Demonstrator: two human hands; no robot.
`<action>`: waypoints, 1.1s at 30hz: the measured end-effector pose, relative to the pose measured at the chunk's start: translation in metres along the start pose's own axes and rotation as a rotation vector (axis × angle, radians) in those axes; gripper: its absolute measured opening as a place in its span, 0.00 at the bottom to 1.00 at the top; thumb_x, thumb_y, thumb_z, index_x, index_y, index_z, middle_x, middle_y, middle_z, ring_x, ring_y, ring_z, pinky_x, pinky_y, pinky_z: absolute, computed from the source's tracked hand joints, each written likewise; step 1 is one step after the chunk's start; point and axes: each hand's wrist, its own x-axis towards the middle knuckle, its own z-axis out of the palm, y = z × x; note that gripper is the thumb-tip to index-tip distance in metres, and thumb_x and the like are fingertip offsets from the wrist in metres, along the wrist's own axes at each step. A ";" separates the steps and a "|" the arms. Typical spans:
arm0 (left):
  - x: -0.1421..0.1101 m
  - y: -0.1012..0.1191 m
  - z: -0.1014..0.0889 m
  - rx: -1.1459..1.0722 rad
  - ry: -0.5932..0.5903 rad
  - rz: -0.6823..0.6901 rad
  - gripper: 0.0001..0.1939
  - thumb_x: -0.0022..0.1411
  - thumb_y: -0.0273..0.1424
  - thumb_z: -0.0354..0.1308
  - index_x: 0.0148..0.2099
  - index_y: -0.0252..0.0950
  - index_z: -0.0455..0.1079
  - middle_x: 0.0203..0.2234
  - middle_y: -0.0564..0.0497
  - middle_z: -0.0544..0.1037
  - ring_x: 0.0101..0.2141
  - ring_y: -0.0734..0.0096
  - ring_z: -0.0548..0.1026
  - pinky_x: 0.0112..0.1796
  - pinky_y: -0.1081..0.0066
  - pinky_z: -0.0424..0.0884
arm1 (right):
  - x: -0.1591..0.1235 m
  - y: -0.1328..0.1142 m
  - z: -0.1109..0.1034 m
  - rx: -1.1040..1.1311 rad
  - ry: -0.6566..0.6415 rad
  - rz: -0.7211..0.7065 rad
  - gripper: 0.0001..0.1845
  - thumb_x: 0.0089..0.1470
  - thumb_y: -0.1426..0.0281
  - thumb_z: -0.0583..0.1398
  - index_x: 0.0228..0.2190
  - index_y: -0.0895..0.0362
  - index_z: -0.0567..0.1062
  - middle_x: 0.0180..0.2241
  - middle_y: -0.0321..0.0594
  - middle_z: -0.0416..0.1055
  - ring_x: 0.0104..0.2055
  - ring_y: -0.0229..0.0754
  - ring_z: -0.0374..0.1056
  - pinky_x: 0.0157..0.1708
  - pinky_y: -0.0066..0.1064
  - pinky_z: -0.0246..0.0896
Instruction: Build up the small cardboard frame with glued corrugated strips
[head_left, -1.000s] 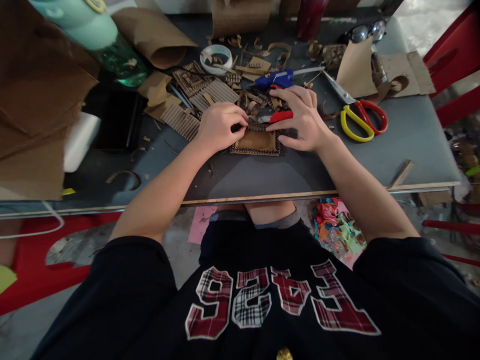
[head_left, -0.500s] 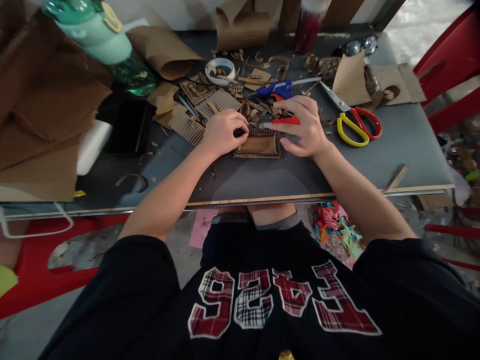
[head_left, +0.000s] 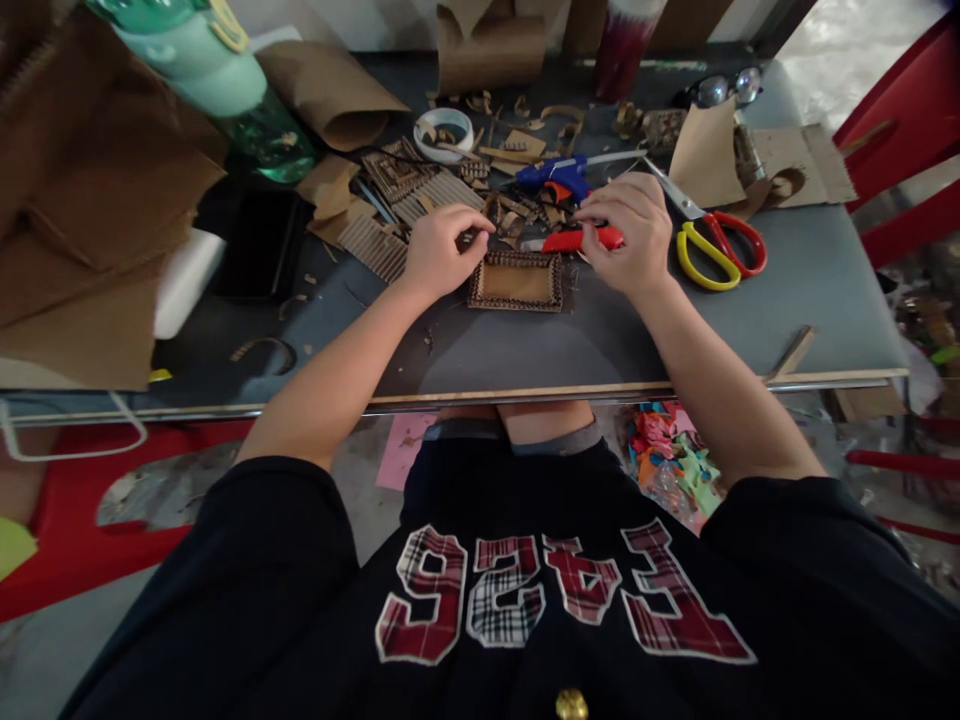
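Note:
A small brown cardboard frame (head_left: 516, 283) with a ridged border lies flat on the grey table (head_left: 810, 290) in front of me. My left hand (head_left: 439, 252) rests at the frame's upper left corner, fingers curled in a pinch on a small piece I cannot make out. My right hand (head_left: 628, 232) is just right of the frame's upper edge and grips a red utility knife (head_left: 574, 240), whose tip points left over the scraps. A blue glue gun (head_left: 559, 176) lies just beyond the knife.
Yellow and red scissors (head_left: 718, 250) lie right of my right hand. Corrugated cardboard strips (head_left: 390, 225), a tape roll (head_left: 445, 133), a green bottle (head_left: 225, 85), a black tray (head_left: 259, 245), brown cardboard sheets (head_left: 97, 230) and glasses (head_left: 720, 88) crowd the table. A red chair (head_left: 900, 130) stands at the right.
My right hand has lifted off the frame and moved right and back, closing on the red knife. My left hand has shifted slightly back at the frame's corner.

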 end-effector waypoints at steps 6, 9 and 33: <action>0.000 -0.001 -0.004 -0.005 -0.080 0.063 0.16 0.68 0.36 0.49 0.46 0.39 0.77 0.45 0.46 0.82 0.48 0.60 0.78 0.53 0.58 0.74 | 0.000 0.017 0.010 0.022 0.037 0.001 0.24 0.65 0.53 0.47 0.52 0.41 0.76 0.42 0.38 0.81 0.53 0.55 0.67 0.57 0.57 0.58; 0.001 -0.003 -0.005 -0.020 -0.149 0.130 0.16 0.66 0.36 0.51 0.47 0.40 0.78 0.48 0.47 0.80 0.51 0.58 0.77 0.56 0.53 0.71 | -0.002 0.014 0.010 -0.013 0.024 0.046 0.31 0.67 0.51 0.41 0.61 0.46 0.68 0.45 0.39 0.81 0.54 0.54 0.67 0.58 0.55 0.57; -0.001 -0.010 -0.003 -0.026 -0.416 0.281 0.54 0.50 0.56 0.68 0.72 0.39 0.54 0.61 0.36 0.67 0.62 0.36 0.63 0.63 0.43 0.58 | -0.002 -0.003 0.011 0.010 -0.232 -0.097 0.37 0.59 0.37 0.46 0.44 0.47 0.82 0.66 0.37 0.62 0.69 0.67 0.52 0.65 0.68 0.46</action>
